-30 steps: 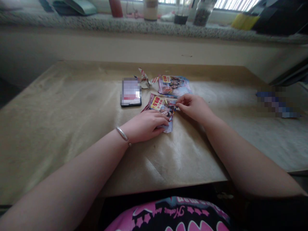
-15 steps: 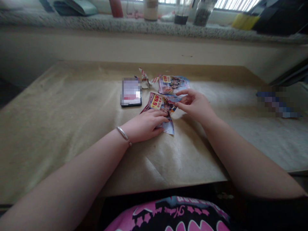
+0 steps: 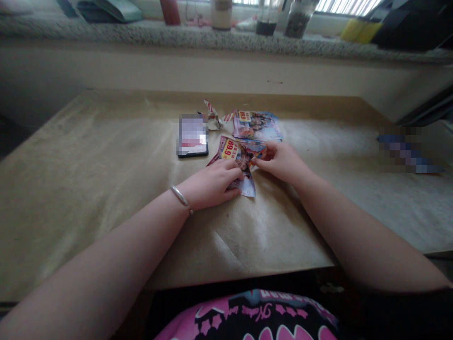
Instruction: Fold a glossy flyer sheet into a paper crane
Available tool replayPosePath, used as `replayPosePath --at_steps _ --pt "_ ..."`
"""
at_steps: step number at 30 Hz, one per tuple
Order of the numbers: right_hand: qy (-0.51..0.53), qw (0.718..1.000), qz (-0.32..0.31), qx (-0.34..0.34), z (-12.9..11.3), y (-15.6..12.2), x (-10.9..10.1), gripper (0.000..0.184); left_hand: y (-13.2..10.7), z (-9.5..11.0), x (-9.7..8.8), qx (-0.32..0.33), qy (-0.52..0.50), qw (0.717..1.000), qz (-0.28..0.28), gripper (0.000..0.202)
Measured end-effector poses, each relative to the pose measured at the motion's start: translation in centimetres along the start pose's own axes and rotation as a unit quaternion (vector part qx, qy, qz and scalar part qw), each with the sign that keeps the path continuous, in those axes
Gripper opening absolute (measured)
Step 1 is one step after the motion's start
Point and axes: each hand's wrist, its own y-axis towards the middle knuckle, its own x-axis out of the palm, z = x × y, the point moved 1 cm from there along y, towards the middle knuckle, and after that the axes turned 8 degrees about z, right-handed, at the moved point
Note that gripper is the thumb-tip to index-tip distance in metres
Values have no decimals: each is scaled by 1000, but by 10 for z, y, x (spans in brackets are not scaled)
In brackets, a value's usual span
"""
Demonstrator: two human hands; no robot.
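Note:
A colourful printed paper sheet (image 3: pixel 233 152) with a yellow price label lies partly folded on the brown table (image 3: pixel 106 156). My left hand (image 3: pixel 212 184), a silver bangle at its wrist, presses down on the sheet's near part with its fingers curled. My right hand (image 3: pixel 281 160) pinches the sheet's right edge between thumb and fingers. A second printed sheet (image 3: pixel 256 125) lies flat just behind. A small folded paper piece (image 3: pixel 214 115) sits to the left of that second sheet.
A dark phone (image 3: pixel 192 135) lies left of the sheets. A blurred blue object (image 3: pixel 406 151) rests at the table's right. Jars and bottles (image 3: pixel 269 16) stand on the stone ledge behind. The table's near edge is close to my body.
My right hand opened and lifted the sheet's right flap, then came down left and pinched the edge again. My left hand stayed pressed on the sheet.

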Motion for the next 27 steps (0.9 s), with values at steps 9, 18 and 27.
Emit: replayPosePath --at_steps 9,18,27 --pt "-35 998 -45 -17 2 -1 1 21 -2 -3 4 -8 -19 999 49 35" --pt "-44 998 -28 -47 -11 -7 -1 13 -6 -6 9 49 -11 988 146 100" --pt "-13 998 19 -59 -23 -13 -1 11 -4 8 -3 74 50 987 131 85"
